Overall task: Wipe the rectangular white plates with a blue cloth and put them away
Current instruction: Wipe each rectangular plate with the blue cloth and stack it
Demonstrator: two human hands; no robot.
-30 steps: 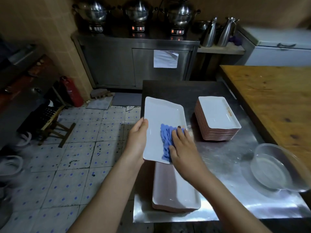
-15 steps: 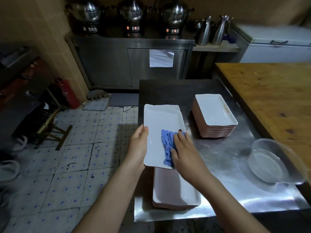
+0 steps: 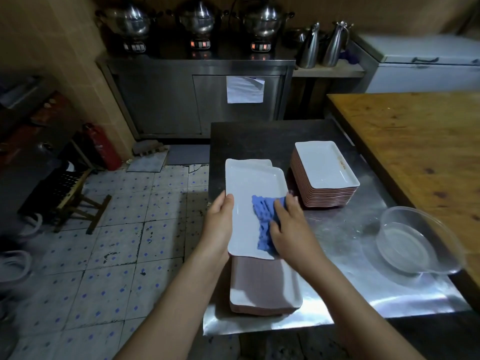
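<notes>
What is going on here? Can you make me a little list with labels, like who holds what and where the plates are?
left hand: grips the left edge of the held plate
right hand: presses the blue cloth on that plate
near stack: under the held plate, at the metal table's front edge
far stack: farther back on the table
clear bowl: right side of the table

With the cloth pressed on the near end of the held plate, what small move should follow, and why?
Probably sweep the blue cloth away along the plate. The right hand presses it on the near right part only, the far half lies bare, and the left hand steadies the left edge.
</notes>
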